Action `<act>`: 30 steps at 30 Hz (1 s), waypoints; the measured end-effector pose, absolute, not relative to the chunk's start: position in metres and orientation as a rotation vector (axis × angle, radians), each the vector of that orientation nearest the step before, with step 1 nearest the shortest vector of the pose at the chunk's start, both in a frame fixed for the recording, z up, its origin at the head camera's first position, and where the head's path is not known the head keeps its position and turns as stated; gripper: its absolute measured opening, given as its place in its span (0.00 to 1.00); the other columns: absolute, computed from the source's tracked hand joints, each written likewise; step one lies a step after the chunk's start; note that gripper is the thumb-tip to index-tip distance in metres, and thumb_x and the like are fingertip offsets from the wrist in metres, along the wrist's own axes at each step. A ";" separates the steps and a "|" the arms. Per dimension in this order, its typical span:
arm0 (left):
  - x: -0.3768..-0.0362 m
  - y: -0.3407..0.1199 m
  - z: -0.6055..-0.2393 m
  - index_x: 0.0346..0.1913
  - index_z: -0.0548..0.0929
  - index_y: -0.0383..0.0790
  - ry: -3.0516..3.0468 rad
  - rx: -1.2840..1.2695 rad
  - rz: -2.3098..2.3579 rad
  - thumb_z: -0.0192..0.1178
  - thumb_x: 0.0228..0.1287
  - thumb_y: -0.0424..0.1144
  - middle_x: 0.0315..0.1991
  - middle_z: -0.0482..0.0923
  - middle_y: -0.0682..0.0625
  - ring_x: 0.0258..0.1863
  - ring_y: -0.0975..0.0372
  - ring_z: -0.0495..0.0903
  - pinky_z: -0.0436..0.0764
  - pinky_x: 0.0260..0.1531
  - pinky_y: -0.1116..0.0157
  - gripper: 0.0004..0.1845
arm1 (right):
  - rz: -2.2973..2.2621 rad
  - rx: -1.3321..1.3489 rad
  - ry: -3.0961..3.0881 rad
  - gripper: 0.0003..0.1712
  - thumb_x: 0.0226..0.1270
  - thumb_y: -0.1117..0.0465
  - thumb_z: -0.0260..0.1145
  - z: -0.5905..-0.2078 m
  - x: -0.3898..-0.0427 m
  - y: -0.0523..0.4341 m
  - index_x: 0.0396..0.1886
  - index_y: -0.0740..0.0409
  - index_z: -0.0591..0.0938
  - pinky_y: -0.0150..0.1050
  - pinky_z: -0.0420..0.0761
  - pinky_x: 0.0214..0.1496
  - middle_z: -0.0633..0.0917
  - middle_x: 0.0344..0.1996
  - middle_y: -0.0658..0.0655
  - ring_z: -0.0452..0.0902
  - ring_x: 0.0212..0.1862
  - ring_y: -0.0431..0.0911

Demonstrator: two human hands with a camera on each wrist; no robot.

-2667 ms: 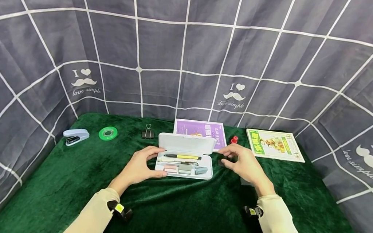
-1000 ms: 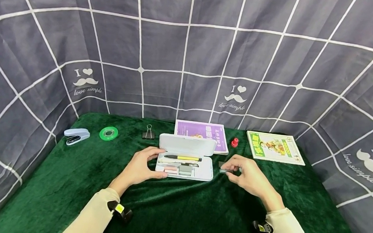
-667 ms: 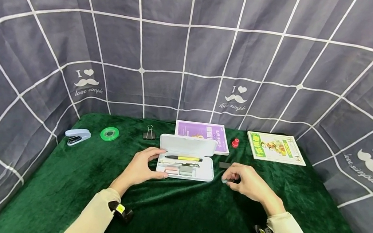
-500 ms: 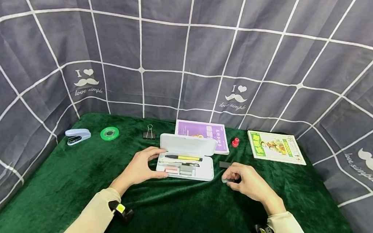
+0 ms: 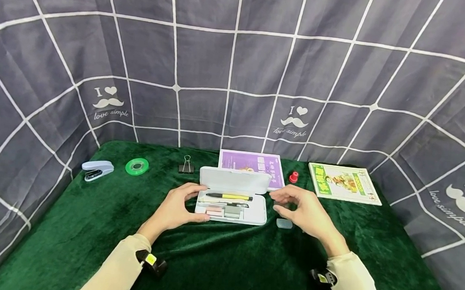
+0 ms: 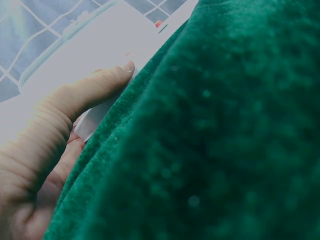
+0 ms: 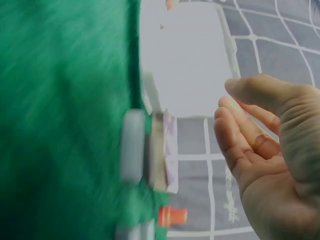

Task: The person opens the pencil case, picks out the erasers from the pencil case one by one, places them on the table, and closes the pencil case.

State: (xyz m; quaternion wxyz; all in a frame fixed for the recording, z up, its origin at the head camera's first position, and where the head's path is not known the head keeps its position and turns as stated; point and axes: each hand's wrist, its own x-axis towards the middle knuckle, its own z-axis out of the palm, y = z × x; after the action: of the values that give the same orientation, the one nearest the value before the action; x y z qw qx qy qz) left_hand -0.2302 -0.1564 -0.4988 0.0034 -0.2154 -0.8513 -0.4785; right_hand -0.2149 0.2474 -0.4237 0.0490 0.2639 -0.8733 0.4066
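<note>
My left hand (image 5: 176, 206) grips the left end of an open white pencil case (image 5: 255, 209), thumb at its front edge and fingers behind. Inside lie a yellow-and-black pen (image 5: 230, 196), a slimmer pen (image 5: 236, 205), a pink block (image 5: 214, 212) and a grey block (image 5: 232, 212). Right of the case, a small grey-blue block (image 5: 284, 223) with rounded corners rests on the green cloth. My right hand (image 5: 307, 210) hovers just behind that block, thumb and fingers apart, holding nothing. A dark flat piece (image 7: 147, 160) shows in the right wrist view; in the head view my hand mostly hides it.
Behind the case lies a purple booklet (image 5: 251, 161), with a red cap-like piece (image 5: 293, 176) and a green-covered book (image 5: 344, 183) to its right. On the left stand a binder clip (image 5: 186, 167), a green tape roll (image 5: 137, 166) and a stapler (image 5: 97, 170).
My right hand took the grey-blue block out of the case, set it down on the cloth to the right, let go and moved up and back. The left hand stays on the case.
</note>
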 end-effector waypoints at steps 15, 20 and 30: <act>-0.230 -0.155 -0.497 0.75 0.83 0.43 -2.664 -0.677 -1.503 0.91 0.53 0.49 0.72 0.80 0.46 0.72 0.49 0.82 0.83 0.73 0.56 0.46 | 1.298 1.015 -2.624 0.17 0.70 0.70 0.80 -0.427 -0.230 0.162 0.57 0.62 0.92 0.49 0.93 0.59 0.92 0.51 0.55 0.91 0.49 0.52; -0.230 -0.154 -0.496 0.74 0.83 0.42 -2.657 -0.689 -1.488 0.91 0.53 0.47 0.71 0.80 0.46 0.72 0.49 0.82 0.83 0.73 0.56 0.46 | 1.121 1.126 -2.679 0.14 0.70 0.69 0.80 -0.438 -0.232 0.152 0.54 0.61 0.92 0.45 0.93 0.54 0.91 0.46 0.54 0.89 0.46 0.46; -0.232 -0.156 -0.497 0.75 0.83 0.42 -2.647 -0.701 -1.487 0.91 0.53 0.48 0.71 0.80 0.46 0.72 0.50 0.82 0.84 0.72 0.57 0.46 | 0.906 1.196 -2.756 0.12 0.71 0.70 0.78 -0.439 -0.227 0.145 0.52 0.57 0.94 0.41 0.89 0.51 0.88 0.44 0.52 0.84 0.45 0.45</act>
State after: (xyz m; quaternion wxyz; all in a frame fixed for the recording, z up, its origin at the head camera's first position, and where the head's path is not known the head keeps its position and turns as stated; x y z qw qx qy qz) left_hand -0.2321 -0.1562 -0.4972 0.0128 -0.2251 -0.8493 -0.4773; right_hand -0.2267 0.1447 -0.4392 0.0020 0.3811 -0.8783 0.2887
